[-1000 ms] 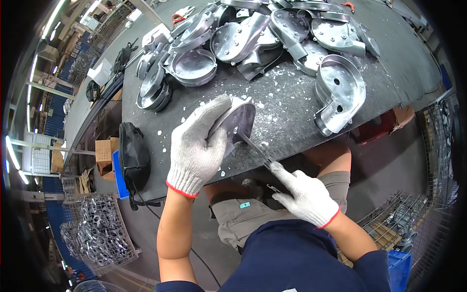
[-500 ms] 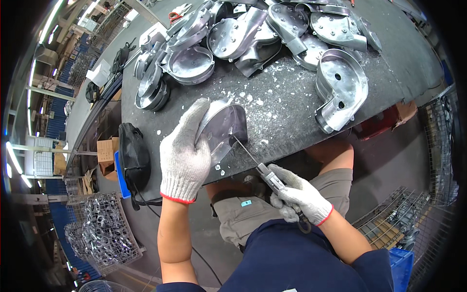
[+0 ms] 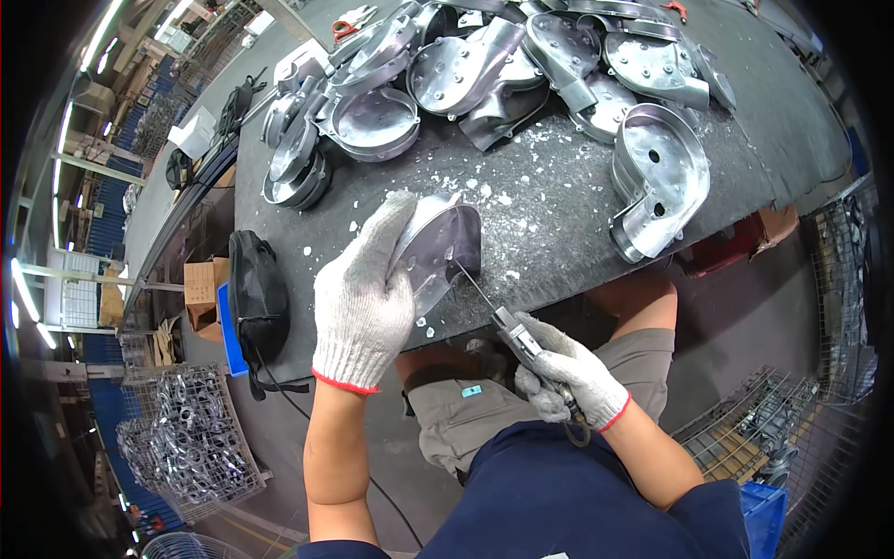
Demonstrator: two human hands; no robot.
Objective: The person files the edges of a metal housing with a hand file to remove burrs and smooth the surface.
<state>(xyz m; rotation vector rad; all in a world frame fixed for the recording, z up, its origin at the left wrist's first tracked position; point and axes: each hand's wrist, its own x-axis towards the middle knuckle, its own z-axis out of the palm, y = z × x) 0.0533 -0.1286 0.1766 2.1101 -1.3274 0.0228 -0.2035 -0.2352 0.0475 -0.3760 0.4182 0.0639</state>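
My left hand (image 3: 365, 293), in a white knit glove with a red cuff, grips a cast metal housing (image 3: 430, 256) tilted up on the near edge of the dark table. My gloved right hand (image 3: 570, 368) is closed around a grey hand-held air tool (image 3: 517, 337) with a hose at its rear. The tool's thin rod runs up to the housing's opening; its tip is hard to make out there. Another metal housing (image 3: 661, 177) with two dark holes lies by itself to the right. Pale flakes (image 3: 504, 198) are scattered around the held housing.
Several metal housings (image 3: 456, 73) are piled along the table's far side. A black bag (image 3: 258, 303) hangs at the left table edge, beside a blue bin (image 3: 230, 335). Wire baskets of metal parts (image 3: 191, 429) stand on the floor at left and right. Red-handled scissors (image 3: 345, 28) lie far off.
The whole scene has shifted slightly in view. Both hands keep their holds, and the rod stays at the housing's opening with little visible change.
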